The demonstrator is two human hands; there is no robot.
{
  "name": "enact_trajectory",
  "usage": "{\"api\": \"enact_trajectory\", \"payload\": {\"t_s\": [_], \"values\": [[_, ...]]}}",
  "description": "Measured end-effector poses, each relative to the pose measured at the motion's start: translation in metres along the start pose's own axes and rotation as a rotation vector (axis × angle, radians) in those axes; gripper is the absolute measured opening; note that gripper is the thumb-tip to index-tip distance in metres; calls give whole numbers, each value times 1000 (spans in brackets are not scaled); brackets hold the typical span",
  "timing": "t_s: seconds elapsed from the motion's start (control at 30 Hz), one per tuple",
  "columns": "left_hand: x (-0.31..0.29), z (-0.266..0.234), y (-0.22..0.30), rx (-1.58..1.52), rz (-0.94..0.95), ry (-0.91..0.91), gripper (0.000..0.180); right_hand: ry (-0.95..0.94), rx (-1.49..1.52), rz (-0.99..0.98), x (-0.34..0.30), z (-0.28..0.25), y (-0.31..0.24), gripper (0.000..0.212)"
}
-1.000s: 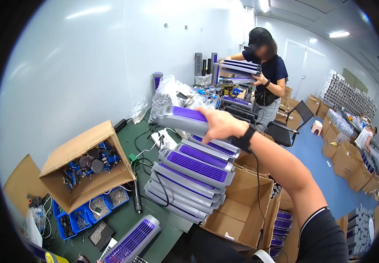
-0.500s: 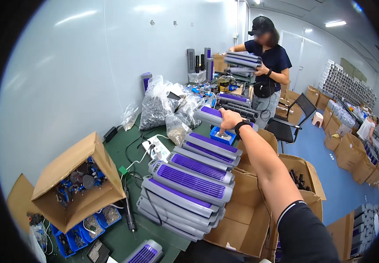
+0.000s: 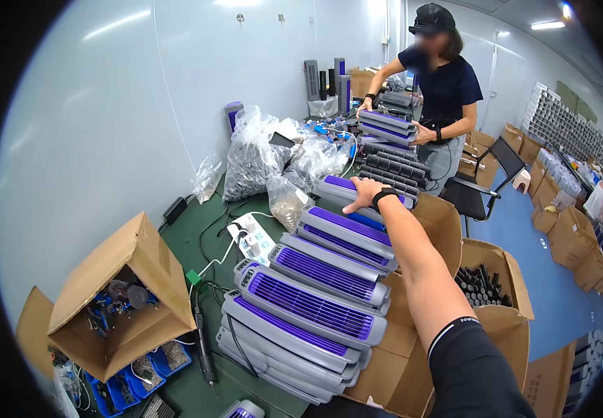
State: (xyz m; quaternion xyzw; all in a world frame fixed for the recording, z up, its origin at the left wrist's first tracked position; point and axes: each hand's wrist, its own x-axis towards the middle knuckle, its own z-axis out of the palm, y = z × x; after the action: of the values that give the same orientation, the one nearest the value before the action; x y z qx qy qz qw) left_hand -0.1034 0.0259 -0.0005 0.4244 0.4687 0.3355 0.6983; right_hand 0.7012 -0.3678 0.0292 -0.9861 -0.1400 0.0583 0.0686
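My right hand [image 3: 368,194] reaches far across the bench, closed over a grey tower fan casing with a purple grille [image 3: 336,182] beyond the stack. Its thumb is on the near side and the other fingers lie over the top. Nearer to me, several like casings [image 3: 308,301] are piled in overlapping layers, grilles facing up. Under the held casing a blue bin [image 3: 365,221] is mostly hidden. My left hand is out of view.
Across the bench a co-worker [image 3: 444,83] grips a stack of casings [image 3: 386,127] beside black fan rotors [image 3: 393,171]. Clear bags of parts [image 3: 253,167], a power strip [image 3: 251,238], an electric screwdriver [image 3: 204,348] and a tipped carton [image 3: 117,279] surround the pile. Open cartons [image 3: 493,268] stand right.
My right hand stays on the casing, which now sits closer to the pile and covers more of the blue bin. The co-worker has lowered their stack toward the bench. My view has shifted slightly.
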Motion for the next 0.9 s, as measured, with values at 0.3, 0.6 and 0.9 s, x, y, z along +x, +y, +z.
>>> {"api": "enact_trajectory", "payload": {"t_s": [0.3, 0.6, 0.9], "values": [[-20, 25, 21, -69, -2, -65, 63, 172, -81, -33, -17, -10, 5, 130], [-35, 65, 39, -110, -15, -188, 48, 134, 368, -1416, -335, -26, -208, 97], [-52, 127, 41, -174, -27, -580, 53, 10, 118, -1167, -406, -30, -185, 94]]}}
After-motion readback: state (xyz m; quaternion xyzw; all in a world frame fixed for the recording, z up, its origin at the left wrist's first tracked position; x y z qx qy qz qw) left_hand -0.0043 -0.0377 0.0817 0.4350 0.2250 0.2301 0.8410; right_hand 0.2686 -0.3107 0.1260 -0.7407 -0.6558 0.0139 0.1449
